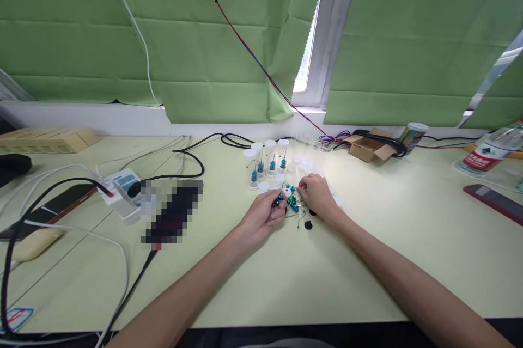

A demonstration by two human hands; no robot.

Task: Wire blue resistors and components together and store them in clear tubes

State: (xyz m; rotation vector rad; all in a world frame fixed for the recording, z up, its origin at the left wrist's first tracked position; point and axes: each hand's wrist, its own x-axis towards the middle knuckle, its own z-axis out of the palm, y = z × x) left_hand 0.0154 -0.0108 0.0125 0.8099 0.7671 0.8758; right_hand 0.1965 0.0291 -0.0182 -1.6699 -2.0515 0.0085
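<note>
My left hand is closed around a small shiny blue piece with a thin wire stem. Just to its right lies a loose pile of blue and green metallic pieces with thin wires. My right hand is at the pile's right side, its fingers bent and drawn together; what lies between the fingertips is too small to make out. Small black round bases sit below the pile. Behind my hands stand several clear tubes with white caps, each with a blue piece inside.
A power strip with cables and a blurred-out dark device lie to the left. An open cardboard box and a printed can stand at the back right. Farther right are a large bottle and a red-edged phone.
</note>
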